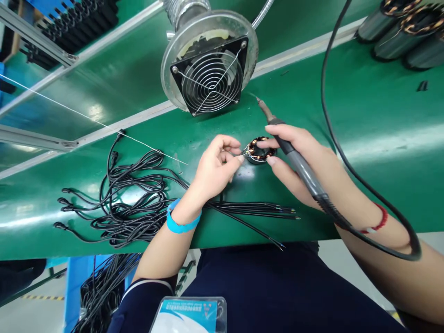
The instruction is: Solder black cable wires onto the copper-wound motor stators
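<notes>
A small round stator (260, 151) with copper windings lies on the green bench surface (364, 115). My left hand (215, 166), with a blue wrist strap, is closed in a pinch on a thin wire at the stator's left edge. My right hand (298, 157) grips a soldering iron (294, 152), its tip pointing up and away toward the fan. Two fingers of that hand also touch the stator's right side.
A fume extractor fan (210, 78) on a metal duct stands just behind the stator. A bundle of black cables (132, 203) lies at the left, their stripped ends under my wrists. Several larger wound stators (402, 27) sit at the far right. The iron's black cord (347, 157) loops over my right arm.
</notes>
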Demonstrator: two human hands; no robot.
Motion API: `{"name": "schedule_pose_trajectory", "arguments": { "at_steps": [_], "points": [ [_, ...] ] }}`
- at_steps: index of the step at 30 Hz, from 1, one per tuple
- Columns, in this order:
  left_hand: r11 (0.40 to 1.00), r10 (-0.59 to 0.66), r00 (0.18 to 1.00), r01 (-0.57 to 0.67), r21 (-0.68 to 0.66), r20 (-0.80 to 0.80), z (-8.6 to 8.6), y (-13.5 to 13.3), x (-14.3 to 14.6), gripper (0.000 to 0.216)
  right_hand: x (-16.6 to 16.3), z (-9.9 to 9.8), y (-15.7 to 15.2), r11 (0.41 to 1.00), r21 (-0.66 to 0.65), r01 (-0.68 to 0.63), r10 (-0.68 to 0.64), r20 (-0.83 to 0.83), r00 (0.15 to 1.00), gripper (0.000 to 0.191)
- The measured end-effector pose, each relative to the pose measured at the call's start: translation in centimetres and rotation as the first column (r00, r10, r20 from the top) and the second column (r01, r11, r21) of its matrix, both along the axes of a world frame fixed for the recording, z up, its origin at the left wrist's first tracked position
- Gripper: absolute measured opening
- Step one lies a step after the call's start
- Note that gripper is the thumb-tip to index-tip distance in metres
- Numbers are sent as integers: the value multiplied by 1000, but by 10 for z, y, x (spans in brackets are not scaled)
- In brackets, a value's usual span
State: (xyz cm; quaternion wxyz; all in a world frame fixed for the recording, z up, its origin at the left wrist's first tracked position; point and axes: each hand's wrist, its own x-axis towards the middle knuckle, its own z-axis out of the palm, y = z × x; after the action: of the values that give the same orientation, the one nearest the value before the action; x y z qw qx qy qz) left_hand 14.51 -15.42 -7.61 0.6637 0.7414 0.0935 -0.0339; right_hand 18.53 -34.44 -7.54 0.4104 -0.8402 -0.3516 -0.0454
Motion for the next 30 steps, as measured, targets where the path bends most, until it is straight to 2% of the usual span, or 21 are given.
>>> {"name": "schedule_pose_trajectory", "arguments": {
  "at_steps": [2,4,5,7,10,12,18,22,30],
  "points": [
    [985,-76,982,47,-164,-174,4,5,2,12,8,-5,4,999,-23,-47,47,20,999,54],
    [953,-168,947,84,-291,-275,8,8,4,10,15,-12,8,993,-25,-116,117,49,992,56],
    [939,-181,936,73,-335,-302,10,10,5,13,17,-15,10,990,-26,-139,140,63,988,55],
    [927,-125,933,-12,-375,-338,12,10,8,16,20,-21,13,988,-38,-148,151,79,985,52],
    [924,-15,920,-137,-358,-391,12,8,13,17,18,-25,12,991,-51,-126,130,88,988,51],
    [931,1,913,-149,-333,-407,11,7,16,17,16,-26,8,990,-37,-135,137,88,987,52],
    [971,-13,910,-87,-221,-415,18,-1,19,17,13,-21,-1,991,34,-128,124,105,987,50],
    [988,-6,909,-58,-142,-417,26,-3,18,18,10,-17,1,993,34,-112,106,132,985,47],
    [988,-73,916,13,-152,-393,23,-4,15,30,5,-24,9,996,58,-65,57,138,989,43]
  ]
}}
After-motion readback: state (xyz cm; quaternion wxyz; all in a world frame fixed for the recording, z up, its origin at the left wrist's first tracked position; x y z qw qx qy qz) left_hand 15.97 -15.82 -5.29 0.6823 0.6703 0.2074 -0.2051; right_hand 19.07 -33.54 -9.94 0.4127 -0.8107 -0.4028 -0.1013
